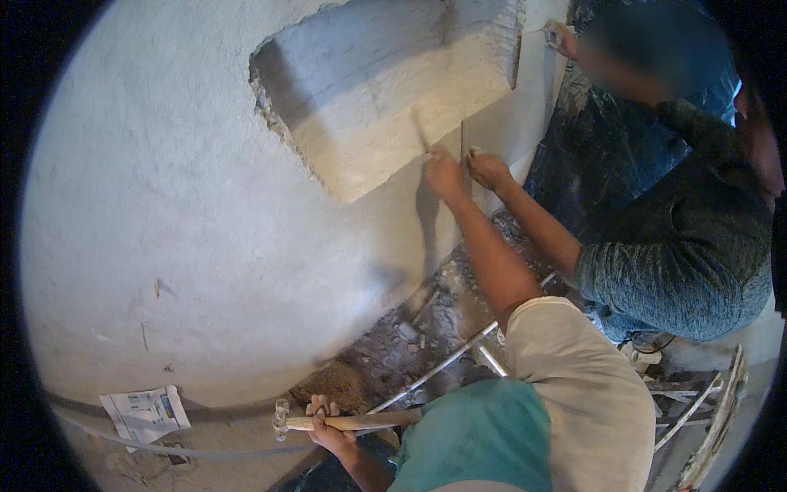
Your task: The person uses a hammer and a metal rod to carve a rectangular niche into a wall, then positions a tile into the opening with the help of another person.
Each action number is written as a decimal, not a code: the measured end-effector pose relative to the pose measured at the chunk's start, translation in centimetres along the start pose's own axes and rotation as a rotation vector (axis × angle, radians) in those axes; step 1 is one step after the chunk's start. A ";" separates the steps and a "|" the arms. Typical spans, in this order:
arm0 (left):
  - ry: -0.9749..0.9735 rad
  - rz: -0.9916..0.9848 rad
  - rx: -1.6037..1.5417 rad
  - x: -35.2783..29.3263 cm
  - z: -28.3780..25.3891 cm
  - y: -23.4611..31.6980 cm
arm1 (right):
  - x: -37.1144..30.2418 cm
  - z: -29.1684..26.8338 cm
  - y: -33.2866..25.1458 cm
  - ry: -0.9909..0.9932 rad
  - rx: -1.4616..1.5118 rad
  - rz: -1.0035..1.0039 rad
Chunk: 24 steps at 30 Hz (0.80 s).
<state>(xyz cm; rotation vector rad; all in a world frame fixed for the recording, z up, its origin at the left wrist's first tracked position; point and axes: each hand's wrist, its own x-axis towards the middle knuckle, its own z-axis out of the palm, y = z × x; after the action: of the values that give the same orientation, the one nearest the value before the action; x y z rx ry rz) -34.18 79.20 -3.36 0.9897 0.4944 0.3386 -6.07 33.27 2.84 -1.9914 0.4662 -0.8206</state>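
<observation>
My left hand (330, 425) is wrapped round the wooden handle of a hammer (381, 421), close to its metal head, low in the view beside my teal and beige shirt. Stretched forward to the wall, my right hand (445, 175) is closed at the lower edge of a recess (385, 135) cut into the plaster. A thin grey rod-like tool (420, 129), blurred, juts up from its fingers; its kind cannot be made out. Just right of it is a co-worker's hand (489, 170), closed by a thin upright strip (463, 135).
The co-worker in a dark grey top (680, 238) leans in at the right, other hand (561, 39) at the recess's right side. Rubble (410, 328) and a metal bar frame (447, 361) lie below. A printed paper bag (146, 414) lies by the wall; wooden poles (709, 418) stand lower right.
</observation>
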 end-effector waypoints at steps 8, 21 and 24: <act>0.059 0.034 -0.031 2.9 -3.1 0.3 | -9.2 -1.3 -5.1 -0.407 0.096 -0.156; 0.133 0.014 -0.058 2.3 -4.0 1.8 | -12.4 0.8 -4.3 -0.324 0.245 -0.089; 0.116 0.041 -0.012 2.4 -4.2 1.8 | -8.9 -2.4 -2.6 -0.248 0.031 -0.111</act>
<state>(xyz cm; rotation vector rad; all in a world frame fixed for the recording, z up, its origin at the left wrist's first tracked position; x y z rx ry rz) -34.55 84.28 -4.34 0.9731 0.5777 0.4370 -14.09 38.54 2.68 -2.0707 0.1999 -0.6323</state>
